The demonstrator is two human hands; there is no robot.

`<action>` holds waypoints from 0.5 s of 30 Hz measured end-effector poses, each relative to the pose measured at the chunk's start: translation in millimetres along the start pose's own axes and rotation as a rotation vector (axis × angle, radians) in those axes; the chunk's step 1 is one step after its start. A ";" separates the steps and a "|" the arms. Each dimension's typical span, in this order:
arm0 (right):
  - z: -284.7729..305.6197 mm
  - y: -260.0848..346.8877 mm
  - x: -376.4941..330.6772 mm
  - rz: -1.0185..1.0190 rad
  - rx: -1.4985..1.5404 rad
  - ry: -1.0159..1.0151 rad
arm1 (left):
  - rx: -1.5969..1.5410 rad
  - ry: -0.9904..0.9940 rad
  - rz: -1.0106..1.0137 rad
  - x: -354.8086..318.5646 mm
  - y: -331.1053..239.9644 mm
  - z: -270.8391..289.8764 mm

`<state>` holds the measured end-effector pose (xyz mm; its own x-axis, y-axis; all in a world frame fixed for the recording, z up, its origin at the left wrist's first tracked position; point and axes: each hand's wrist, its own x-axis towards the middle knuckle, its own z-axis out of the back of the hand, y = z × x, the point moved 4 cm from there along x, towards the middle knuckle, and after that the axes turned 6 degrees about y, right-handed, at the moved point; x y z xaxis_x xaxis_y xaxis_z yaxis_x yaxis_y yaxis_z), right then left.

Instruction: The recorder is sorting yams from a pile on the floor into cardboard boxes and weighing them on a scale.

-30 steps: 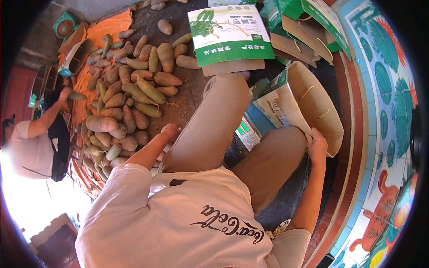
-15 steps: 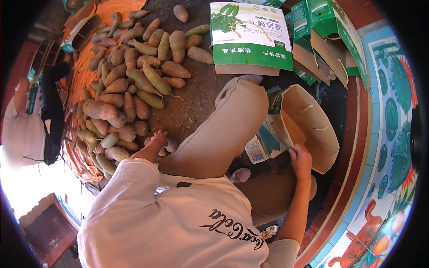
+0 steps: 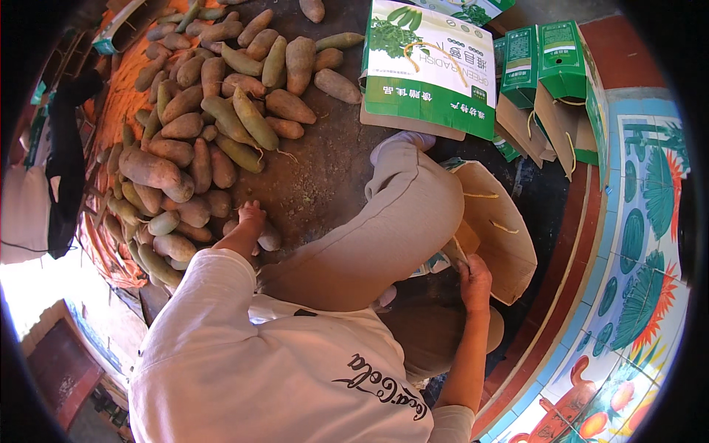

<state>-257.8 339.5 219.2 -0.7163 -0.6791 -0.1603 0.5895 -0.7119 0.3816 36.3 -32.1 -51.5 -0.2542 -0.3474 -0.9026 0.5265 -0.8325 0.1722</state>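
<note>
At the near right edge of a radish pile, my left hand (image 3: 252,216) reaches down with its fingers apart. Beside it lies a brownish radish (image 3: 270,237), which the hand seems to touch; what lies under the palm is hidden. My right hand (image 3: 475,279) grips the near edge of an open cardboard carton (image 3: 504,240). Bare brown inner walls and yellow cord handles show in this carton, which is tilted beside my bent knee. The piled radishes (image 3: 166,168) are long, some green and some brown with soil.
A closed white and green carton (image 3: 432,74) lies ahead of my foot. Several open green cartons (image 3: 563,70) stand at the far right. An orange sheet (image 3: 122,70) lies under the pile. Painted wall tiles (image 3: 635,258) line the right side. Dark cloth (image 3: 70,170) hangs at the left.
My right hand has drawn the open carton left, closer to my knee. The calculator-like keypad device beyond my leg is now mostly hidden. The view has shifted; my left hand stays by the same radish.
</note>
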 end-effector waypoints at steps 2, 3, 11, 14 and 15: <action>-2.2 -4.0 -0.6 -0.053 -0.027 0.037 | 0.078 0.029 -0.010 -1.1 -3.8 3.2; -3.8 -6.3 0.1 -0.102 -0.043 0.069 | 0.086 -0.011 -0.034 -2.9 -2.8 3.5; -8.9 -10.2 8.8 -0.179 -0.026 0.215 | 0.076 0.103 -0.255 1.4 -3.6 -3.3; -11.6 -17.7 16.6 -0.174 -0.012 0.276 | 0.011 0.162 -0.277 9.4 2.6 -13.7; -11.5 -24.7 17.2 -0.190 -0.016 0.313 | -0.094 0.209 -0.236 5.7 -1.5 -8.1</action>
<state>-280.5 343.4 196.6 -0.6658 -0.5546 -0.4990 0.4644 -0.8316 0.3047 40.7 -29.3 -60.2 -0.2112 -0.0456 -0.9764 0.5484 -0.8324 -0.0797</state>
